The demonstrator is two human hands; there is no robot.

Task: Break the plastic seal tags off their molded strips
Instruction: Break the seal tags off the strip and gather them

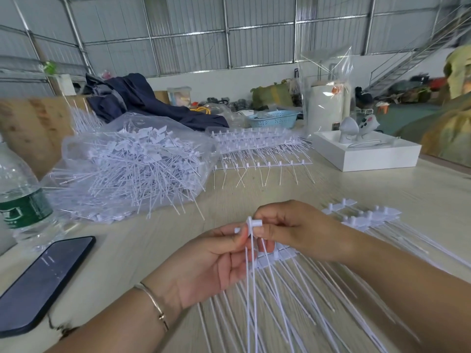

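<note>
Both forearms are bare, with no sleeves in view. The left hand (pixel 204 271) has a thin gold-toned metal bangle (pixel 153 300) at its wrist; the right hand (pixel 293 228) wears nothing.

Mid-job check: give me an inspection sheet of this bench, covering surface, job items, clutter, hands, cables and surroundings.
Surface: pale wood-grain table.
Job's things: white plastic seal tags on a molded strip under the hands; more unbroken strips stacked farther back; loose separated tags in a clear plastic bag.
Clutter: black smartphone and clear water bottle with green label at left; white box; blue perforated basket; dark blue garment.
Grippers: left hand and right hand both pinch one white tag head.
Cables: nothing seen for certain.
Surroundings: corrugated metal walls, metal staircase at right.
</note>
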